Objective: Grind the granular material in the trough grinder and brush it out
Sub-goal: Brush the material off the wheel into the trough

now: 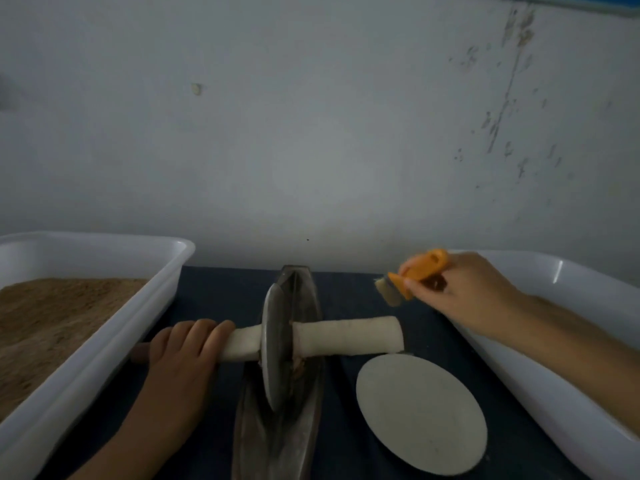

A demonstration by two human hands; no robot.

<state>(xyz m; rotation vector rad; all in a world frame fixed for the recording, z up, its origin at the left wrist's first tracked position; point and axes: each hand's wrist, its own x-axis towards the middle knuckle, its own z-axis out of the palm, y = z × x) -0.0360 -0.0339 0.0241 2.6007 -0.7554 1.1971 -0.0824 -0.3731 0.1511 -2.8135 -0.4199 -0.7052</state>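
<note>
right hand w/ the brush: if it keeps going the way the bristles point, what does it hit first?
The right hand holds the orange brush, bristles aimed left and slightly down. Probably first the grinding wheel in the trough, or the trough's far end; depth is unclear from this single view.

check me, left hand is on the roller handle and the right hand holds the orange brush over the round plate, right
Not quite. The head view shows the right hand holding the orange brush up beyond the roller handle, not over the round plate. The left hand does grip the handle.

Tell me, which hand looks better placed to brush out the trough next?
The right hand, most likely: it already grips the orange brush, raised beside the trough grinder. The left hand is busy gripping the wheel's handle.
</note>
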